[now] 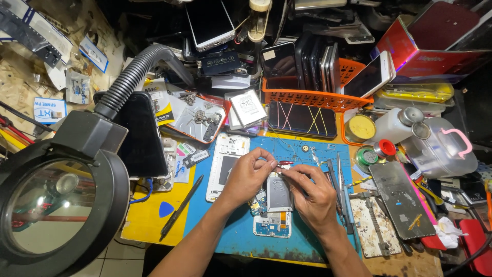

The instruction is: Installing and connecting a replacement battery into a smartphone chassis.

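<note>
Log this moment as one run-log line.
left hand: steadies opened phone | right hand: red-handled tool at phone top | surface: blue mat

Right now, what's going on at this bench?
A person is working on an opened phone lying on the blue mat. The left hand and right hand meet over its upper end, pinching a small red-tipped part. A white phone back cover lies just left of the hands, and a magnifier lamp stands at the near left.

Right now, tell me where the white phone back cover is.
In the head view, the white phone back cover lies on the blue work mat, just left of the left hand, right of the black pen.
</note>
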